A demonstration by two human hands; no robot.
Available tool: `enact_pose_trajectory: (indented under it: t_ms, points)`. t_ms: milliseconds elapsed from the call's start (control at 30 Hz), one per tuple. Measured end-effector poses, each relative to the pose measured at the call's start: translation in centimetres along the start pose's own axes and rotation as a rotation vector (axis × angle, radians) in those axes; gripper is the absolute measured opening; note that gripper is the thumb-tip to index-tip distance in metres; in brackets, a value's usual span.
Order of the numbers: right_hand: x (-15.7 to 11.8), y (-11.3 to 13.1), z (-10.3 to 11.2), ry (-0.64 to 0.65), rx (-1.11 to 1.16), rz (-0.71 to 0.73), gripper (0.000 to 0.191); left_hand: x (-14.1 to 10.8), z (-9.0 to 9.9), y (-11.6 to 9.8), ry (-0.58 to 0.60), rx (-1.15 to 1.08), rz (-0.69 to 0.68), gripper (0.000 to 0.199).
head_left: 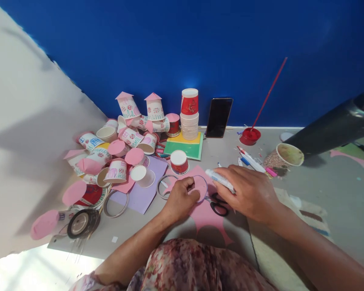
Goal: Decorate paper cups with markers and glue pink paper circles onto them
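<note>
My left hand [184,197] pinches a round pink paper disc [201,186] with a thin dark outline round its edge. In my right hand [248,194] is a white glue tube [221,180] with faint print, its tip pointing left above the disc. Below the disc lies a cut-up pink sheet [204,220] with curved edges. Black-handled scissors [220,208] rest on it between my hands, partly hidden. A grey tape ring [164,190] is just left of my left hand. Behind that hand, a red and white paper cup [179,162] stands upside down.
Decorated paper cups [117,169] with pink tops are heaped at left, by a purple sheet [148,194]. A cup stack [189,117], a leaning phone [219,117] and a red lid with a stick [250,136] line the back. Markers [251,159] and a speckled cup [286,155] lie right.
</note>
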State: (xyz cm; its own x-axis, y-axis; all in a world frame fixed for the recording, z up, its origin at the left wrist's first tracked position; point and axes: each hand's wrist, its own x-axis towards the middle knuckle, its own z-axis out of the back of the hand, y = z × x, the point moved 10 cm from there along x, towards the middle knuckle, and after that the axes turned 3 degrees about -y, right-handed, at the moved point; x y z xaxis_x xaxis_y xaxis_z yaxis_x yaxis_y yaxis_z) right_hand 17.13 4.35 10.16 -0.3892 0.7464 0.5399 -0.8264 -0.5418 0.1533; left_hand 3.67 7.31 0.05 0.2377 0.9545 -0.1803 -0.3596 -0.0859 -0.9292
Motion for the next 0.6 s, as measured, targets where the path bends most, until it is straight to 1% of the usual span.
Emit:
enact_pose_trajectory:
  t_ms: [67,133,200,300,433,600]
  points:
    - [-0.2,0.4,-0.2,0.027,0.069,-0.004,0.017,0.0,0.1,0.2,-0.011,-0.039,0.033,0.020]
    - [-0.4,1.2,-0.9,0.058,0.099,0.030,0.015,-0.1,-0.1,0.0,0.004,-0.080,0.033,0.015]
    - [-0.6,2.1,-1.5,0.065,0.069,0.073,0.015,-0.2,-0.3,-0.3,0.014,-0.099,0.012,0.012]
    - [-0.8,2.7,-2.2,0.059,0.004,0.109,0.017,-0.3,-0.2,-0.8,0.001,-0.094,-0.019,0.015]
    - [-0.8,2.6,-2.2,0.030,-0.013,0.088,0.022,-0.3,0.0,-0.9,-0.017,-0.082,-0.046,0.018]
    - [-0.7,1.8,-2.1,0.017,0.020,0.004,0.029,-0.3,-0.4,-1.0,0.018,-0.034,-0.083,0.013]
